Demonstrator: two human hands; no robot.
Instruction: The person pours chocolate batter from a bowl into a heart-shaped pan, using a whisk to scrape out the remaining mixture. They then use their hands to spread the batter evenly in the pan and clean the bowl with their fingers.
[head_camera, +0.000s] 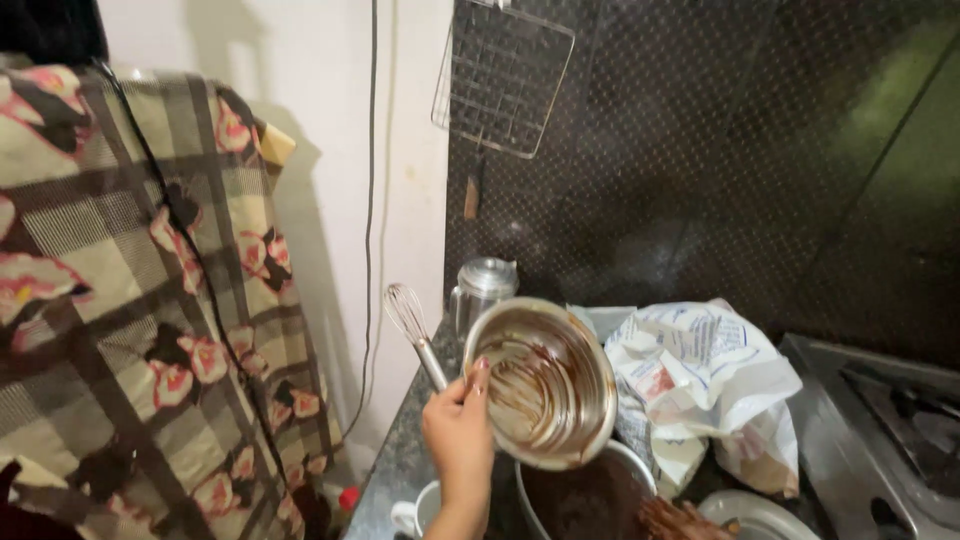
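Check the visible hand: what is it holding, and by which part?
One hand grips the round steel bowl smeared with brown batter by its near rim, tilted, thumb inside, and seems also to hold the metal whisk by its handle. Which hand: cannot tell.

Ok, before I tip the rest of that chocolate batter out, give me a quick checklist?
1. Grip: left hand holds the steel bowl and the whisk at the rim: ok.
2. Bowl tilted over the pan below: ok.
3. Batter left: only smears show: ok.
4. Right hand: out of view: cannot tell.
5. Flour bag touches the bowl's side: not ok.
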